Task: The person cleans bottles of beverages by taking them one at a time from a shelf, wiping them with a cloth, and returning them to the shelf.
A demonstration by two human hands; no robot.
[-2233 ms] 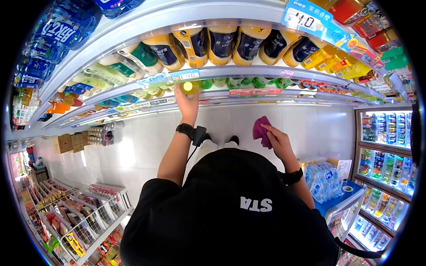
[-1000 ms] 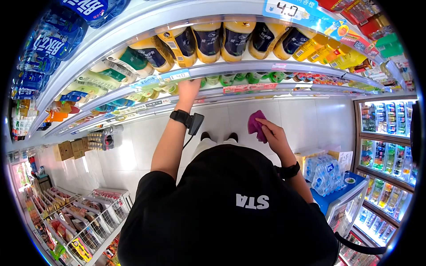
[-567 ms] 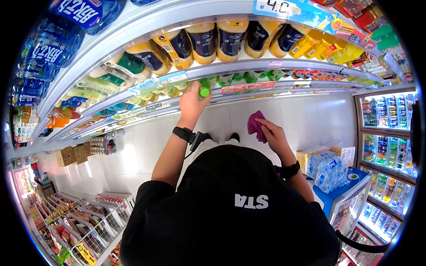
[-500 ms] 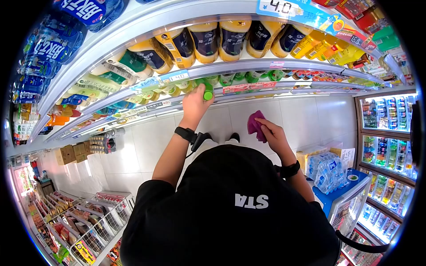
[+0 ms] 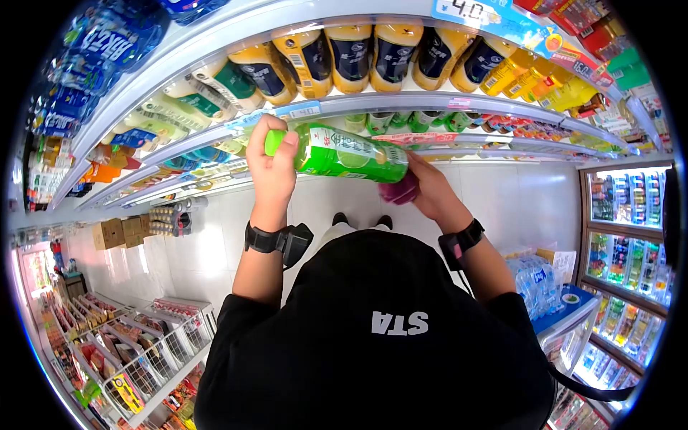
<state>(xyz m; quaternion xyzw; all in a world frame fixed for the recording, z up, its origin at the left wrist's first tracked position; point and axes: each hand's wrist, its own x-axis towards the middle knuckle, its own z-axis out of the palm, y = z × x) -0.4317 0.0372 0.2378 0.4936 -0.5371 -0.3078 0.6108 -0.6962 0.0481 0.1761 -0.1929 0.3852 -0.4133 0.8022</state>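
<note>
A green drink bottle [image 5: 347, 155] lies nearly sideways in front of the shelves, its green cap to the left. My left hand [image 5: 271, 154] is closed around the cap end. At the bottle's base, my right hand [image 5: 432, 185] grips a purple cloth [image 5: 398, 190], which hangs below the bottle and seems to touch its bottom end. My right fingertips are partly hidden behind the base. Right behind the bottle runs a shelf row with green bottles [image 5: 423, 120], and above it stand large orange-yellow bottles with dark labels [image 5: 349, 59].
Shelf edges with price strips [image 5: 326, 106] curve closely above my hands. Wrapped water bottles [image 5: 534, 285] rest on a blue-topped chest [image 5: 566, 308] at right, near lit drink fridges [image 5: 623, 190]. Cardboard boxes [image 5: 109, 233] and a wire snack rack [image 5: 154, 351] are at left.
My left hand has drawn the green bottle out from the shelf row and turned it sideways. My right hand has brought the purple cloth up to the bottle's base.
</note>
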